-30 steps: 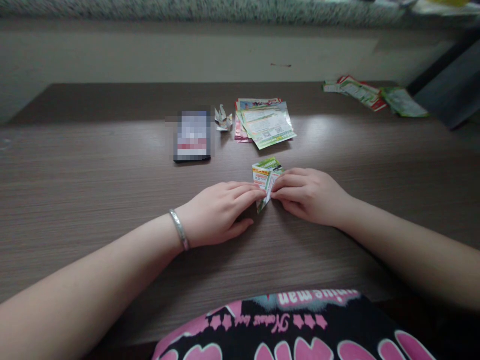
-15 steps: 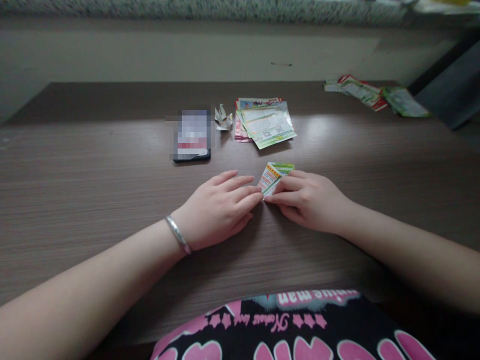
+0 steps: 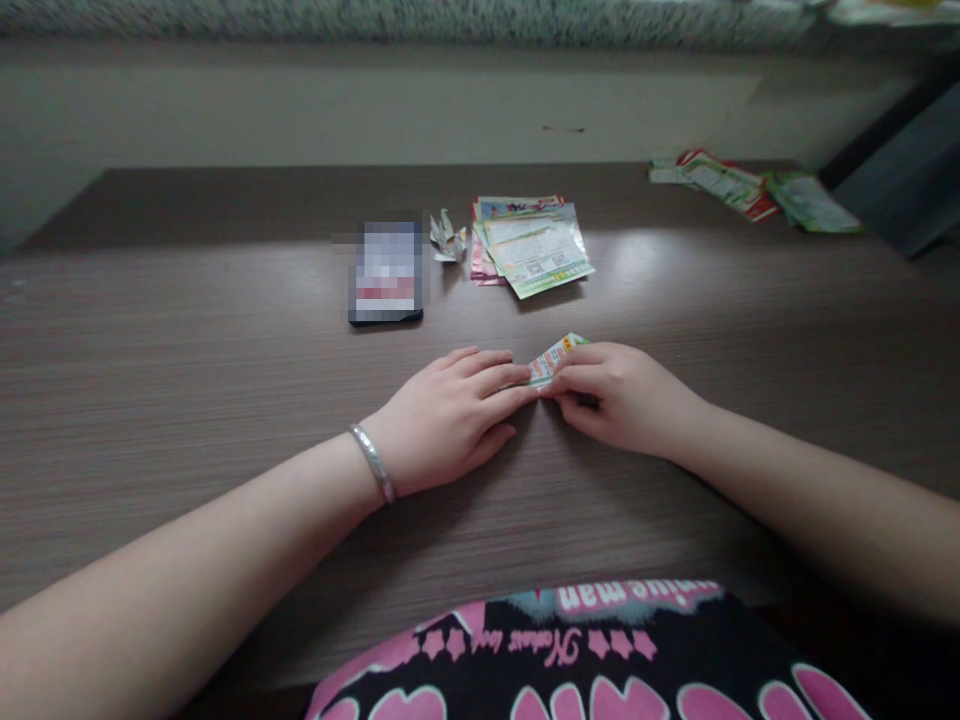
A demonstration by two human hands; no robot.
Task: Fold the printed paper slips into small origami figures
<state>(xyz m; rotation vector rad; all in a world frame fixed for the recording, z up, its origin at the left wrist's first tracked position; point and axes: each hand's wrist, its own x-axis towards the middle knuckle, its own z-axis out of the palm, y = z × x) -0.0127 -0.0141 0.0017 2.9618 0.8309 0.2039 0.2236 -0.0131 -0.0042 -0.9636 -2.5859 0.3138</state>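
A small folded piece of printed paper (image 3: 553,357) lies on the wooden table (image 3: 187,340) between my hands, mostly covered by them. My left hand (image 3: 450,415), with a silver bracelet on its wrist, presses its fingertips onto the paper's left end. My right hand (image 3: 619,395) has its fingers closed in a pinch on the paper's right part. Only a narrow coloured strip of the paper shows above the fingers.
A dark phone (image 3: 386,272) lies further back on the table. Beside it sit a small folded paper figure (image 3: 448,238) and a stack of printed leaflets (image 3: 534,246). More leaflets (image 3: 739,188) are scattered at the far right corner. A pale wall runs behind the table.
The paper has been folded flatter and turned; less of it shows now. Both hands have closed in over it and moved slightly further from me.
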